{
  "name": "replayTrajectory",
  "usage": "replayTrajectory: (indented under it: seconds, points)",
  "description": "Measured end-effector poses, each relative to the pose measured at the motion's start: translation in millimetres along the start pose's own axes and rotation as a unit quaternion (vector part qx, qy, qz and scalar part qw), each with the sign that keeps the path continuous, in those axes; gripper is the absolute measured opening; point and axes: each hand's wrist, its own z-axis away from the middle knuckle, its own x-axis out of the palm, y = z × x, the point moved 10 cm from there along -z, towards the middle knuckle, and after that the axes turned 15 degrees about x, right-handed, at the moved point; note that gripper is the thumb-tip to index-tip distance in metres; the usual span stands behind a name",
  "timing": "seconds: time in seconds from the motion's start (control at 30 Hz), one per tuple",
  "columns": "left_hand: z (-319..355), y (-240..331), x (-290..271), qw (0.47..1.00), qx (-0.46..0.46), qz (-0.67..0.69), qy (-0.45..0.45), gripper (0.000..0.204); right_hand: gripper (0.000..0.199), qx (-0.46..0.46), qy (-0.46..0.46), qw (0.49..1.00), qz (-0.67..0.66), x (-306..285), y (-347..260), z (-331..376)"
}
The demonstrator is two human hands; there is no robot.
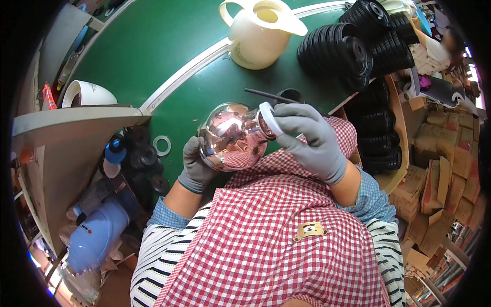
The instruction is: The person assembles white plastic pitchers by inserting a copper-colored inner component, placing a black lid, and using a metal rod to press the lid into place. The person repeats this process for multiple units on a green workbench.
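Note:
A round, mirror-shiny glass flask liner [229,134] lies tilted in front of me, its neck toward the right. My left hand [196,168], in a grey glove, is closed round its left side. At the neck, my gloved right hand [313,142] pinches a white ring [269,119] between thumb and fingers. The ring is at the mouth of the liner; how far it is seated I cannot tell. A thin black stick [268,95] shows just beyond my right fingers, beside a small black cup [290,94]. Whether my fingers touch the stick is hidden.
A cream jug [261,38] stands on the green table [169,36] beyond my hands. Stacked black round parts [327,53] fill the far right, with more in a cardboard box [404,138]. Another white ring [162,146] lies left, near a shelf [76,120] and a blue jug [99,233].

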Motion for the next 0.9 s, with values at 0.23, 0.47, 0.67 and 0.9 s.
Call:
replayTrajectory:
  seconds: [0.23, 0.47, 0.67, 0.9]
  points:
    - [33, -34, 20, 0.998, -0.041, 0.038, -0.023, 0.071, 0.031, -0.151, -0.031, 0.983, 0.095, 3, -34, 56]
    - [42, -46, 11, 0.994, -0.065, -0.087, 0.002, 0.07, 0.055, -0.045, 0.017, 0.998, -0.037, -11, -17, 75]
    - [41, -54, 3, 0.995, -0.051, -0.078, 0.03, 0.063, 0.076, -0.043, -0.024, 0.974, 0.22, 10, -17, 76]
    - [33, 12, 12, 0.997, 0.043, -0.04, -0.043, 0.076, 0.062, 0.097, -0.064, 0.977, -0.18, 23, 25, 23]
